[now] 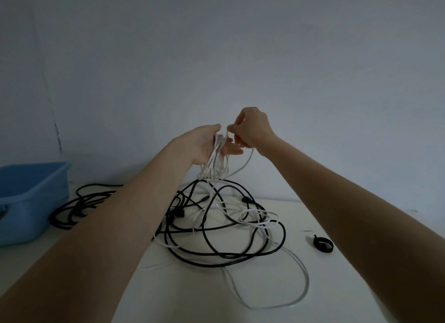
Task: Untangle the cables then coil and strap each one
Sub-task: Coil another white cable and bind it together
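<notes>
Both forearms reach in from the bottom corners, nearest the camera, and meet above the middle of the desk [183, 296], a white surface set against a plain grey wall [216, 46].

At 9 o'clock sits a blue plastic tub [31, 197] at the desk's left edge; only part of its inside shows, with a dark shape at the cut-off left rim that is too small to tell. No label or writing can be read anywhere.

Black cables [216, 250] lie in a broad tangle at the centre of the desk, their loops crossing one another, with a second bunch of black loops at 9 o'clock just beside the tub, partly hidden by the left forearm. A white cable [284, 296] runs through the black tangle, sweeps in a wide loop toward 5 o'clock, and rises off the desk to the hands.

Left hand [207, 146] is held palm up above the tangle, fingers loosely curled round a bunch of white cable loops that hang down from it toward the desk. Right hand [250, 130], just to its right and touching the same bunch, pinches a strand of the white cable between thumb and fingertips; one strand droops from it in a curve down to the pile.

At 3 o'clock, apart from the tangle, a small black strap [323, 244] lies curled in a ring on the desk.
</notes>
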Available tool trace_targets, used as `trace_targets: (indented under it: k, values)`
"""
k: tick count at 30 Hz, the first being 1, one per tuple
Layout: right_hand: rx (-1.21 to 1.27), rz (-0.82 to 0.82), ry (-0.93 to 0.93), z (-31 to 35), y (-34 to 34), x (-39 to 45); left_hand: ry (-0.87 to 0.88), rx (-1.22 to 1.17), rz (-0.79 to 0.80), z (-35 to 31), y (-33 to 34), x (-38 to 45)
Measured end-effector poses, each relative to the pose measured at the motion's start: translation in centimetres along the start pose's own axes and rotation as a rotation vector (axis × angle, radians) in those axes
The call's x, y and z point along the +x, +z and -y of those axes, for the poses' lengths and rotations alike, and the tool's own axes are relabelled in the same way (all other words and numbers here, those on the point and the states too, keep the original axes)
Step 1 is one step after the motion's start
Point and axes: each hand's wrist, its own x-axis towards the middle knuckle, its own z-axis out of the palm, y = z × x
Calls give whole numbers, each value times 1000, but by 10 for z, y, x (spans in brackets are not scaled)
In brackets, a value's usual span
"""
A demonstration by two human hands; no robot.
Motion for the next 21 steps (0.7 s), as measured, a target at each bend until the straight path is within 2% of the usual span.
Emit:
trace_targets:
  k: [2,6,9,11,12,14,18,20,21]
  values:
    - [45,1,-29,-1,3,-6,49,4,-15,0,2,-1]
    - [375,274,-101,-9,0,-25,143,-45,-46,0,2,-7]
    - [616,472,-123,-26,-1,-36,321,-450,-121,-14,2,-6]
    - [674,572,-104,-42,3,-43,478,-688,-181,-36,-5,-3]
    - [652,620,-91,-50,3,-44,519,-720,-177,-48,-9,-3]
    - [451,710,-44,-60,2,-44,500,-619,-166,-61,-13,-5]
    - [-310,831,146,-50,-2,-28,336,-322,-15,-42,2,-5]
    - [-576,831,186,-42,-1,-17,254,-299,72,-33,11,-4]
    - [-627,809,205,-41,0,-14,210,-310,115,-33,13,-5]
